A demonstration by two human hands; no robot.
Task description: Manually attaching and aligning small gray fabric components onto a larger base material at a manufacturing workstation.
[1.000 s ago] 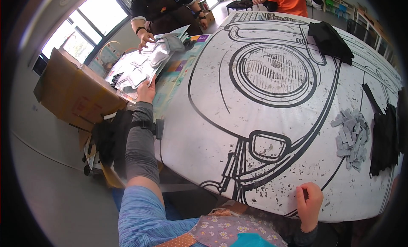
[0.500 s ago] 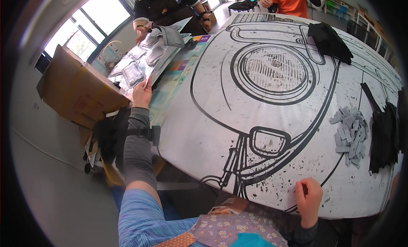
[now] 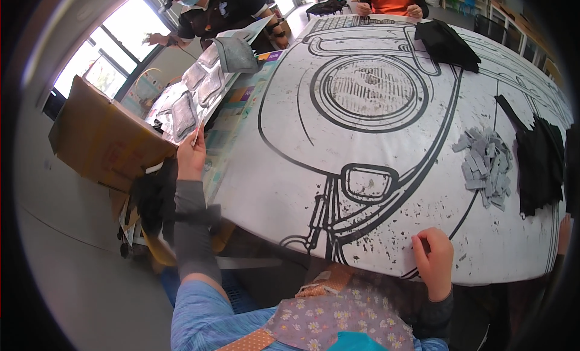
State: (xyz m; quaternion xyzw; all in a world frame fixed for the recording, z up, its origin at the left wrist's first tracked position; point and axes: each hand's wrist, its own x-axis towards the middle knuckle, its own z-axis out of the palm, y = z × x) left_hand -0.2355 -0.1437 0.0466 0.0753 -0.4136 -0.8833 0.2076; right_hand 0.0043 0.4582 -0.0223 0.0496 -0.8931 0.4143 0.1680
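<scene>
My left hand (image 3: 192,157) reaches to the far left and pinches the near edge of a thin white board (image 3: 208,116). Several grey, rounded padded pieces (image 3: 183,114) lie on that board, which is tilted. A larger grey piece (image 3: 234,55) sits towards its far end. My right hand (image 3: 433,257) rests loosely curled near the front edge of the table, over a white sheet (image 3: 266,200) printed with thick black line drawing. Nothing shows between its fingers.
On the right lie a pile of grey strips (image 3: 486,163) and black cloth strips (image 3: 538,166). Folded black fabric (image 3: 448,44) lies at the back. A cardboard box (image 3: 109,136) stands at left. A person in black (image 3: 220,15) and one in orange (image 3: 391,0) are across the table.
The white board has tilted more steeply in my left hand. The person in black has drawn a hand back from it. The view has shifted slightly; my right hand stays near the table edge.
</scene>
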